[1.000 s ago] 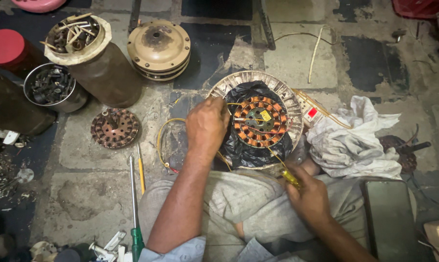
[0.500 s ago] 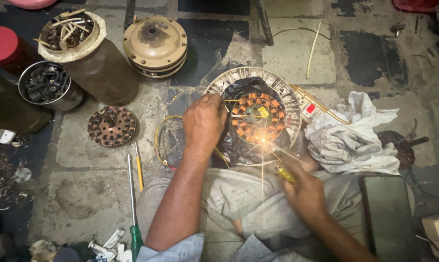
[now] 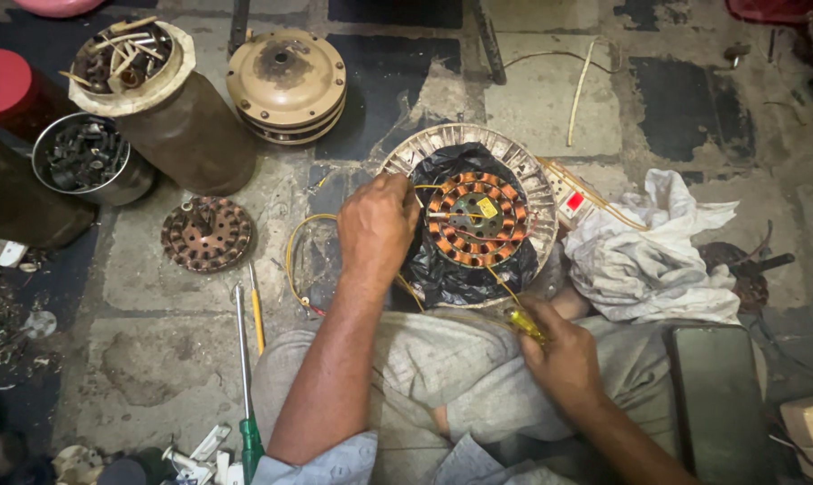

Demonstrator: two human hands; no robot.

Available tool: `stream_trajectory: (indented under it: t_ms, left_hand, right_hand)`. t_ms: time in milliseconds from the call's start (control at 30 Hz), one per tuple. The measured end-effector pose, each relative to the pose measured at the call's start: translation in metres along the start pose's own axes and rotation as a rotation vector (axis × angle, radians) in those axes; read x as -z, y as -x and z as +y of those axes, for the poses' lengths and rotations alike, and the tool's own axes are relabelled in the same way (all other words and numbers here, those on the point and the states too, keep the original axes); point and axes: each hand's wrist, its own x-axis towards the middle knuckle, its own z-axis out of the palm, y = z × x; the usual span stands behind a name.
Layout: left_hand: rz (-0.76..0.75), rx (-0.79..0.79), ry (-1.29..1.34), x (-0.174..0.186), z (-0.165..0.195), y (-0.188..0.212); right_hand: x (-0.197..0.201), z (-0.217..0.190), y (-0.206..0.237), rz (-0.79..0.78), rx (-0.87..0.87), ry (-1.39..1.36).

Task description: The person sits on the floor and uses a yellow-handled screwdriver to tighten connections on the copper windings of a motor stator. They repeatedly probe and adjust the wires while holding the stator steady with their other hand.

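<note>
Sparks that flare just above the right hand (image 3: 561,359) half a second ago are gone now. That hand sits a touch lower with its yellow tool (image 3: 523,321), and the left hand (image 3: 377,229) shifts slightly along the copper winding (image 3: 477,218).

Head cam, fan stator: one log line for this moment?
left hand: on stator edge | right hand: holds yellow-handled tool | stator: in round housing over black plastic | white rag: beside

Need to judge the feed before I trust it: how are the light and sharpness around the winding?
Head view: even, dim light, no hard glare; copper stator reads sharp, the black plastic under it swallows detail. The left hand is crisp, the right hand with its yellow tool slightly soft. Frame corners go dark.
</note>
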Motion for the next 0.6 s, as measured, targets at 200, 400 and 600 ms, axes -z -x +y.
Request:
stream_trajectory:
  t_ms: [200,400,600]
  left_hand:
    - [0.006,0.009,0.010,0.0014,-0.0006,-0.0003]
    - [-0.016,0.018,-0.001,-0.0001,0.0000,-0.0012]
    - [-0.014,0.095,-0.003,-0.0022,-0.0007,0.0001]
  right_hand:
    - [-0.0019,0.0055,-0.0021,0.002,0.006,0.018]
    - [-0.0018,0.0084,-0.0026,0.004,-0.020,0.017]
    - [-0.0029,0.0073,-0.0021,-0.003,-0.030,0.020]
